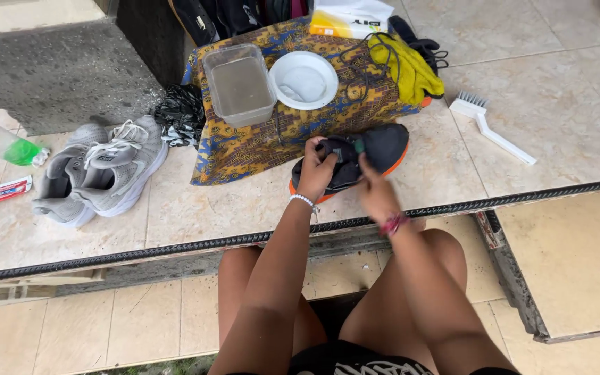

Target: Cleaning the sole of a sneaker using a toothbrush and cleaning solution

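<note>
Shoe [376, 149], dark with orange sole, on tiled ledge just in front of patterned cloth [258, 142]. Left hand [316, 170] closed around its opening; right hand [376, 191] pinching tongue area. Likely prepping for cleaning; needs brush [494, 128], lying right of cloth.

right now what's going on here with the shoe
A seated person holds a dark shoe with an orange sole on the tiled ledge. The left hand has a grip on its heel end, and the right hand is on its middle. Behind it, a patterned cloth carries a clear tub of cloudy water, a white bowl and a yellow cloth. A white brush lies to the right, a pair of grey sneakers to the left.
</note>
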